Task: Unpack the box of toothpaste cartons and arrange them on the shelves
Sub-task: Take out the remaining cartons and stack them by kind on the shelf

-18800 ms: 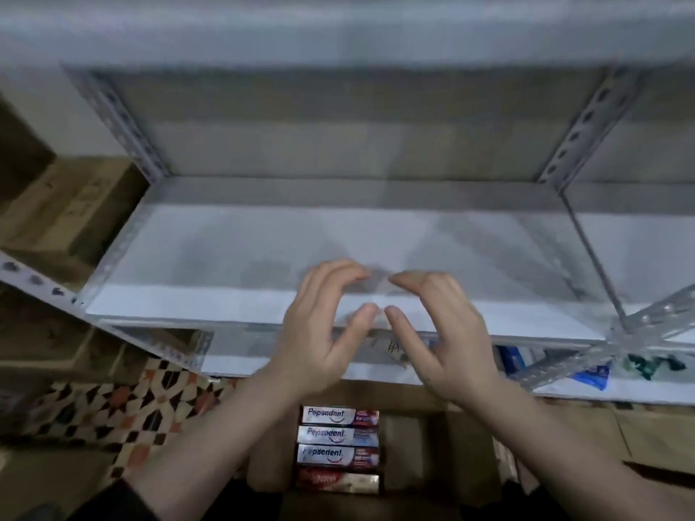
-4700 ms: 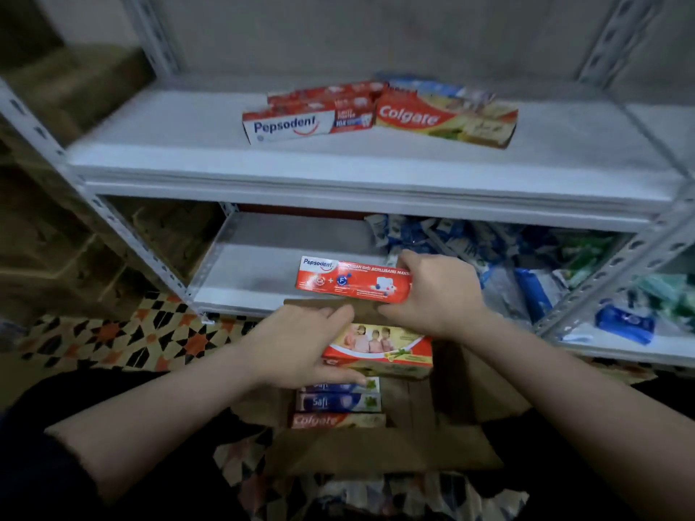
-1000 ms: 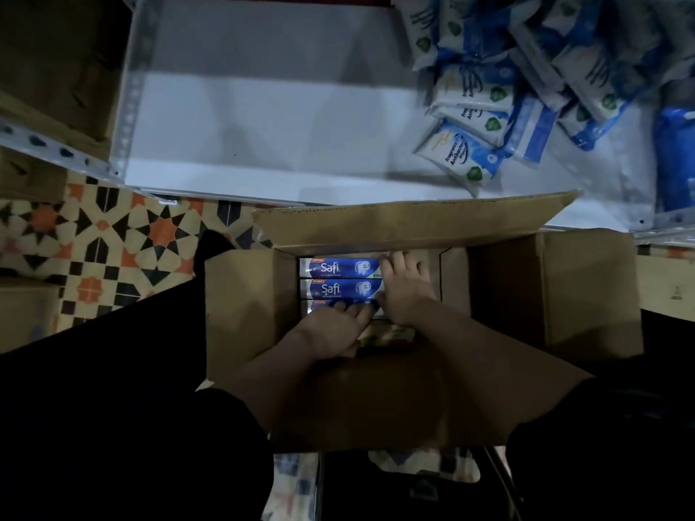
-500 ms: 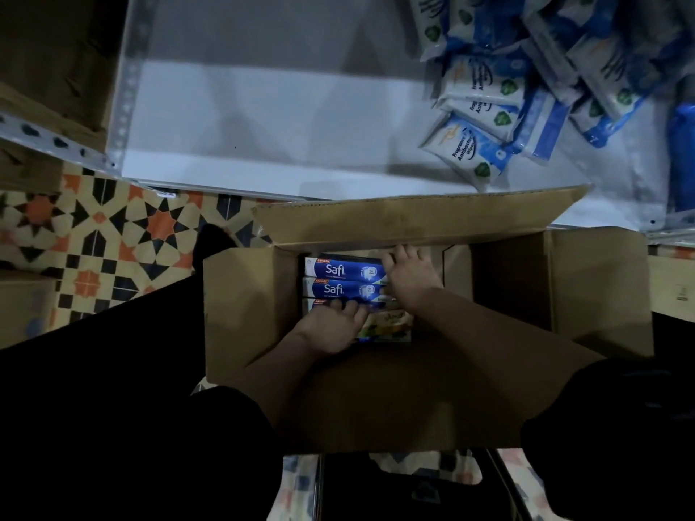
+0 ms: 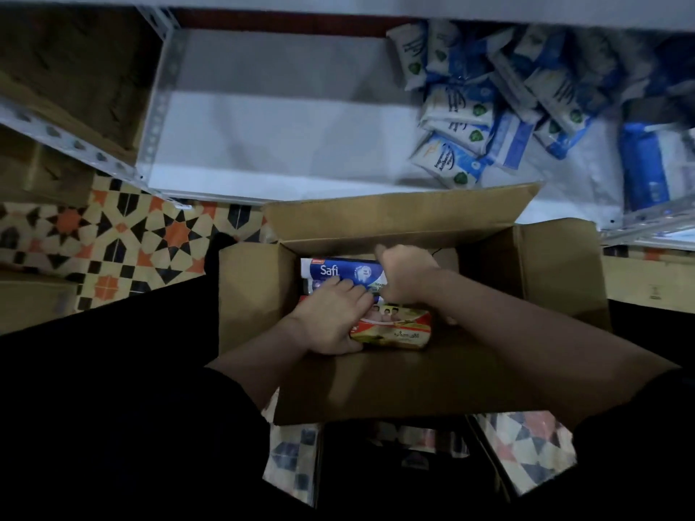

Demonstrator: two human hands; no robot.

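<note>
An open cardboard box [image 5: 526,272] stands on the floor in front of me. Inside lie blue Safi toothpaste cartons [image 5: 338,270] and, nearer me, a red and yellow carton [image 5: 395,327] with faces printed on it. My left hand [image 5: 331,319] grips the left ends of the cartons, fingers over the Safi carton and thumb under the red and yellow one. My right hand [image 5: 408,276] clasps their right ends, thumb up at the far side. The stack looks lifted slightly off the box's bottom. The white lower shelf [image 5: 270,122] lies beyond the box.
Several blue and white sachets [image 5: 485,103] lie heaped on the right of the lower shelf. Perforated metal uprights [image 5: 161,99] frame it. Patterned floor tiles [image 5: 124,235] show at the left. Another cardboard box [image 5: 650,283] sits at the right.
Both hands have closed round the ends of the cartons in the box, and the stack has come up towards me. The camera has tilted up slightly.
</note>
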